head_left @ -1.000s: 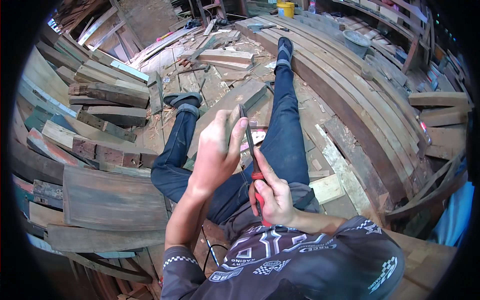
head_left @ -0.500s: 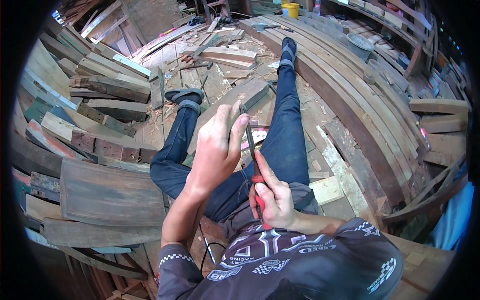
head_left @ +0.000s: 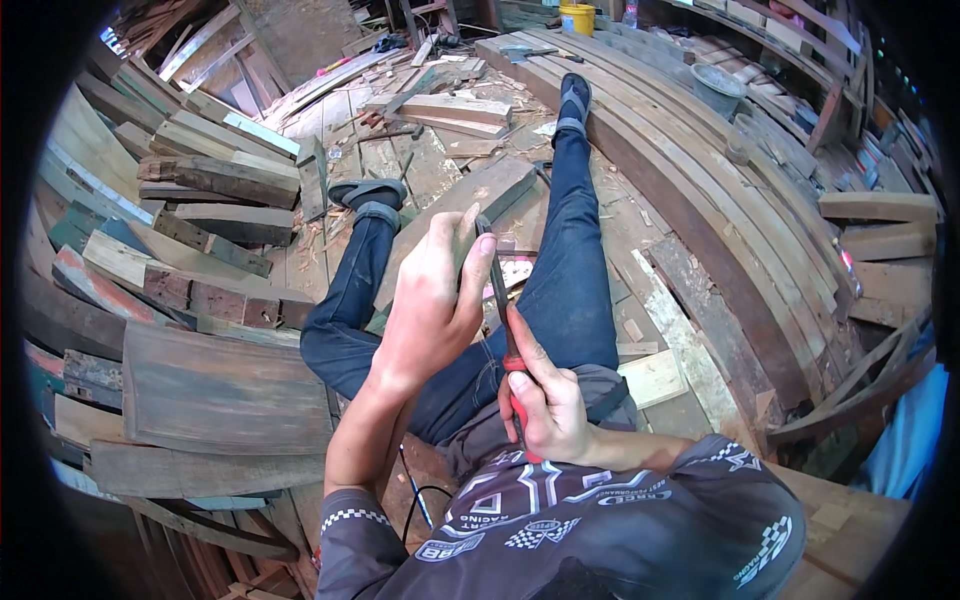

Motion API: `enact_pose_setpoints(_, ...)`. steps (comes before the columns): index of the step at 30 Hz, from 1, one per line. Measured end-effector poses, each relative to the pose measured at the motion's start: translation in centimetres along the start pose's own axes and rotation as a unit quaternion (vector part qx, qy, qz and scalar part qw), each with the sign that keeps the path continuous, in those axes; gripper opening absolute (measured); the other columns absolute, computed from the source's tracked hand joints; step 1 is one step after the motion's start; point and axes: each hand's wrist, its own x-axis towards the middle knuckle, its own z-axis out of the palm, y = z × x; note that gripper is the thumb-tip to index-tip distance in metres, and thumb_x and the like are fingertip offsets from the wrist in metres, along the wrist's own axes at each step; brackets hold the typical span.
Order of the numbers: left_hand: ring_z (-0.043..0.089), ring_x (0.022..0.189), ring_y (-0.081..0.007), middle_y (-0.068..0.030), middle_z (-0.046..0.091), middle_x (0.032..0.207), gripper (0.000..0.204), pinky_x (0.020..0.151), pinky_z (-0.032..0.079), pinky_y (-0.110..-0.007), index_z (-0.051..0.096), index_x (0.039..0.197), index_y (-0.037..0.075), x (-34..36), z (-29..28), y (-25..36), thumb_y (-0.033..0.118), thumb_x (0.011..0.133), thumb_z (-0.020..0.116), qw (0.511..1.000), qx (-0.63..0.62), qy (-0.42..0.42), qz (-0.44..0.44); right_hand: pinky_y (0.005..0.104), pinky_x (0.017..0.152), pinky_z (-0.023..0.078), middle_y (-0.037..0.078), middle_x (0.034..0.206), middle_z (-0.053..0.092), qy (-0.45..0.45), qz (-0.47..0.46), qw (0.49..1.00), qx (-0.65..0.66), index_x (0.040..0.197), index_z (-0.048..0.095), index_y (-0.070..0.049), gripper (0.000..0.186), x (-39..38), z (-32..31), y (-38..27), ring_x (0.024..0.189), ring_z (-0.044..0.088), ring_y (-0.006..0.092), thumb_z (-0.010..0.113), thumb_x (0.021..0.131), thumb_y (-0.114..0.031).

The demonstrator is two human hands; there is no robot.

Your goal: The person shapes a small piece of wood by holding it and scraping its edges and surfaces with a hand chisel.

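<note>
My right hand (head_left: 545, 410) grips the red handle of a long, dark-bladed tool (head_left: 500, 290), index finger stretched along the metal, the blade pointing up and away from me. My left hand (head_left: 430, 300) is closed near the blade's upper end, thumb beside it, around a flat greyish piece mostly hidden by the fingers; I cannot make out what it is. Both hands are above my lap, between my outstretched legs in dark jeans, with a thick plank (head_left: 510, 185) lying on the floor beyond them.
Stacked offcuts (head_left: 220, 175) and a broad weathered board (head_left: 220, 390) crowd my left. Long beams (head_left: 720, 230) run along my right, with a grey bucket (head_left: 718, 85) beside them. A yellow bucket (head_left: 577, 20) stands at the back. Wood scraps (head_left: 440, 110) litter the floor ahead; blue cloth (head_left: 905, 440) lies at far right.
My hands and the tool hold almost the same position over the last second, with only a very slight shift of the whole view.
</note>
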Motion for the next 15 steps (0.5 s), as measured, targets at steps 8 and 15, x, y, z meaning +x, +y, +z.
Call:
enact_pose_setpoints(8, 0.057, 0.063, -0.0339, -0.0185, 0.057, 0.073, 0.017, 0.058, 0.044, -0.038, 0.052, 0.103, -0.002, 0.0, -0.01, 0.22, 0.015, 0.1, 0.05, 1.0, 0.016, -0.003, -0.027, 0.0229, 0.047, 0.045, 0.005, 0.058, 0.053, 0.002, -0.007, 1.0, 0.003, 0.154, 0.014, -0.003, 0.059, 0.32, 0.13, -0.13, 0.045, 0.048, 0.0086, 0.031, 0.098, -0.004)
enact_pose_setpoints(15, 0.056, 0.061, -0.0348, -0.0184, 0.055, 0.07, 0.017, 0.057, 0.043, -0.04, 0.051, 0.104, -0.002, -0.19, 0.68, 0.07, 0.013, 0.101, 0.048, 0.998, 0.01, 0.045, 0.039, 0.0228, 0.047, 0.045, 0.004, 0.058, 0.053, 0.003, -0.008, 1.0, -0.02, 0.154, 0.015, -0.004, 0.06, 0.17, 0.02, -0.13, 0.045, 0.048, 0.0079, 0.032, 0.097, -0.003)
